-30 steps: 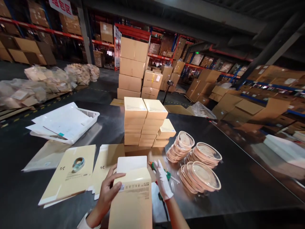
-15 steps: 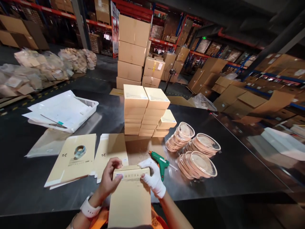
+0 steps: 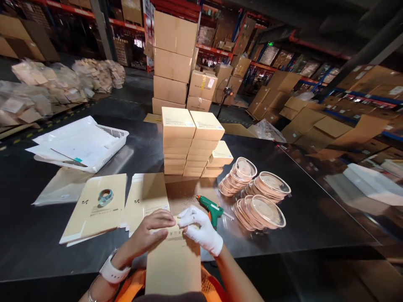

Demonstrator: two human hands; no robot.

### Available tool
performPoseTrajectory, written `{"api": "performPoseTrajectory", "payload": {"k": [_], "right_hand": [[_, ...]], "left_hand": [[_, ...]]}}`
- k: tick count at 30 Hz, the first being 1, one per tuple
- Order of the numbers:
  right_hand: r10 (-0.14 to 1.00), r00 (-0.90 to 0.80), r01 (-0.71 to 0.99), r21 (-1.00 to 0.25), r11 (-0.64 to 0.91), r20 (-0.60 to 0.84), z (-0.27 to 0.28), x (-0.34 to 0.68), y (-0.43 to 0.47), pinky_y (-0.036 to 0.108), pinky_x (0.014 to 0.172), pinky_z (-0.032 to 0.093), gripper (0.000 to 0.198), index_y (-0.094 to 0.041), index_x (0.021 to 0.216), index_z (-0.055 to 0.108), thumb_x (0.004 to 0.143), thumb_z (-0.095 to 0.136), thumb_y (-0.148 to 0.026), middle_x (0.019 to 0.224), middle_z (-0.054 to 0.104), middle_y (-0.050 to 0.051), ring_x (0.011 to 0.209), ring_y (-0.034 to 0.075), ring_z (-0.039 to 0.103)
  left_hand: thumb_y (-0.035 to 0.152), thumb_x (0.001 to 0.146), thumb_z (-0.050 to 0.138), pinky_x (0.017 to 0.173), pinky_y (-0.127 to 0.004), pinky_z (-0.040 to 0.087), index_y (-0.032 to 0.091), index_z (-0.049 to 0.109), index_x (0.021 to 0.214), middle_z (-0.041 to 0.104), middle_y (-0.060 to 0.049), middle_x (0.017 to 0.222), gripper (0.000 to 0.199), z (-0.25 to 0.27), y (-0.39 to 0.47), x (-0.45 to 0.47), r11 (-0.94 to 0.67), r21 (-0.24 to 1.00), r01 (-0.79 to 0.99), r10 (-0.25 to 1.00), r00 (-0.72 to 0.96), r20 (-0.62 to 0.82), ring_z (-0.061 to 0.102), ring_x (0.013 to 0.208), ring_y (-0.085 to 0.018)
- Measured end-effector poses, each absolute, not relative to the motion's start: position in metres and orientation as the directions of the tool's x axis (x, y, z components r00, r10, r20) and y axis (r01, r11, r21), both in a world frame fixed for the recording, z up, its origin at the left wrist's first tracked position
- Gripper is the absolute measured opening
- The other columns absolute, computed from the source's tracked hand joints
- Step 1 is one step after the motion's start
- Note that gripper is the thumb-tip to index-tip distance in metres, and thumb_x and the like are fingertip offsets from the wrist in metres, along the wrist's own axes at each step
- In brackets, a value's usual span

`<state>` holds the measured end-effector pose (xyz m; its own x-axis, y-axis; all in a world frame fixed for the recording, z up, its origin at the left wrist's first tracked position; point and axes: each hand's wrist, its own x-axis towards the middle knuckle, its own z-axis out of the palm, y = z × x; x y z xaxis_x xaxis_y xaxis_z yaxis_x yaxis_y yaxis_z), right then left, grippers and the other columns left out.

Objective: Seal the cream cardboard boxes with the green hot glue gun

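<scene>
A tan cardboard box [image 3: 173,266] lies in front of my body, its printed end pointing away from me. My bare left hand [image 3: 153,233], with a white watch on the wrist, grips the far left edge of that end, thumb on top. In a white glove, my right hand [image 3: 201,230] pinches the same far edge near its middle, fingertips close to the left hand's. Both hands hide part of the print and the edge itself. Just beyond the gloved hand a green glue gun [image 3: 213,210] lies on the table, its orange nozzle pointing left.
Stacked closed boxes [image 3: 179,142] stand at the table's middle. Clear round lids or containers [image 3: 266,209] are piled on the right. Flat cartons [image 3: 85,214] lie left, a tape roll [image 3: 105,197] on them. Behind is a white basket [image 3: 115,144] with papers.
My hands have closed in toward each other along the box's far edge. The left hand moved right; the right fingertips moved left. The view tilted slightly downward.
</scene>
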<state>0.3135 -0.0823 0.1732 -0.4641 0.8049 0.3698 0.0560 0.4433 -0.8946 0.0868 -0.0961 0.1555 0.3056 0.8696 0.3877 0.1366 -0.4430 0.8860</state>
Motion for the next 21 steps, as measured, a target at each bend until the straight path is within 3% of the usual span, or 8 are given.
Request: {"api": "performPoseTrajectory", "payload": {"k": [4, 7, 13, 18, 21], "right_hand": [[0.871, -0.242, 0.105, -0.880, 0.462, 0.428, 0.162, 0.310, -0.092, 0.039, 0.088, 0.056, 0.040, -0.024, 0.100, 0.075, 0.085, 0.067, -0.060, 0.100, 0.074, 0.010, 0.097, 0.024, 0.070], [0.871, -0.106, 0.122, -0.863, 0.491, 0.480, 0.155, 0.309, -0.097, 0.042, 0.094, 0.054, 0.034, -0.023, 0.093, 0.074, 0.087, 0.067, -0.056, 0.093, 0.076, 0.009, 0.099, 0.026, 0.071], [0.833, -0.180, 0.119, -0.829, 0.547, 0.523, 0.156, 0.312, -0.094, 0.033, 0.080, 0.057, 0.009, -0.022, 0.083, 0.073, 0.085, 0.071, -0.031, 0.085, 0.075, 0.005, 0.084, 0.020, 0.071], [0.874, -0.201, 0.171, -0.862, 0.477, 0.443, 0.155, 0.319, -0.096, 0.032, 0.080, 0.056, 0.012, -0.021, 0.081, 0.071, 0.084, 0.070, -0.033, 0.085, 0.074, 0.006, 0.084, 0.020, 0.071], [0.915, -0.262, 0.290, -0.879, 0.379, 0.308, 0.168, 0.322, -0.089, 0.030, 0.074, 0.054, 0.012, -0.020, 0.075, 0.066, 0.081, 0.068, -0.030, 0.081, 0.071, 0.004, 0.078, 0.019, 0.069]], "left_hand": [[0.057, 0.089, 0.061, 0.090, -0.046, 0.059, 0.030, 0.082, 0.095, 0.080, -0.012, 0.094, 0.035, 0.155, -0.093, 0.084, -0.477, 0.866, 0.150, 0.850, 0.328, 0.412, 0.074, 0.097, -0.028], [0.057, 0.089, 0.063, 0.089, -0.045, 0.060, 0.032, 0.082, 0.095, 0.080, -0.011, 0.093, 0.033, 0.151, -0.093, 0.084, -0.492, 0.858, 0.147, 0.852, 0.283, 0.440, 0.073, 0.095, -0.027], [0.054, 0.089, 0.064, 0.091, -0.045, 0.060, 0.032, 0.082, 0.097, 0.080, -0.010, 0.092, 0.030, 0.143, -0.097, 0.085, -0.507, 0.840, 0.192, 0.853, 0.255, 0.456, 0.074, 0.093, -0.026], [0.052, 0.091, 0.062, 0.088, -0.041, 0.062, 0.032, 0.082, 0.095, 0.081, -0.011, 0.094, 0.029, 0.129, -0.099, 0.087, -0.494, 0.835, 0.242, 0.868, 0.184, 0.461, 0.075, 0.096, -0.026], [0.057, 0.089, 0.062, 0.089, -0.041, 0.062, 0.033, 0.082, 0.097, 0.080, -0.011, 0.100, 0.032, 0.122, -0.091, 0.089, -0.428, 0.866, 0.259, 0.901, 0.196, 0.386, 0.075, 0.100, -0.027]]}}
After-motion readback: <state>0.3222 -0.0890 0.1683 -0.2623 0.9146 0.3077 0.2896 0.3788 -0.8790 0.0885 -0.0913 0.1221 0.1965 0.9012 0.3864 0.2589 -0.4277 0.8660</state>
